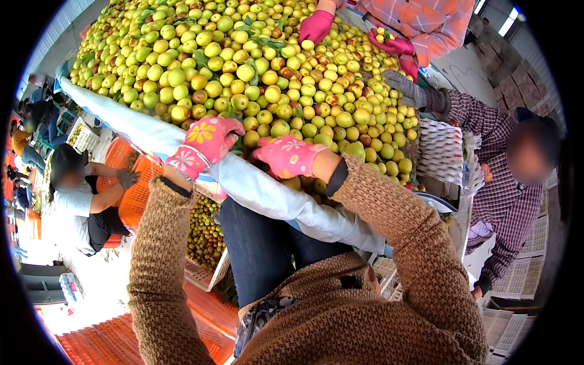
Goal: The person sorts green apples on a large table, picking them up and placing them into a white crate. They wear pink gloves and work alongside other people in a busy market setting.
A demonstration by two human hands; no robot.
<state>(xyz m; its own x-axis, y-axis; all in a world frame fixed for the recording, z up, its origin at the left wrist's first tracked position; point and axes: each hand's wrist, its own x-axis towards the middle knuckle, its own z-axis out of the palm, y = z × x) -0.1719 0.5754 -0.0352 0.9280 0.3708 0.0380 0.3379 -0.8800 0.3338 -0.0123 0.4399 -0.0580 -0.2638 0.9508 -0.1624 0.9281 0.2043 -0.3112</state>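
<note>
Observed left hand [208, 141] and right hand [291, 156], flower-print gloved, with curled fingers, at fruit heap [246, 72]; cannot tell grasp. Noted pale rim [258, 188] obstructing near side, orange crates [139, 191] left.

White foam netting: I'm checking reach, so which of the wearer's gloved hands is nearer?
Right. The right hand is at the fruit pile, left of the white foam netting; the left hand is farther left, by the padded rim.
</note>
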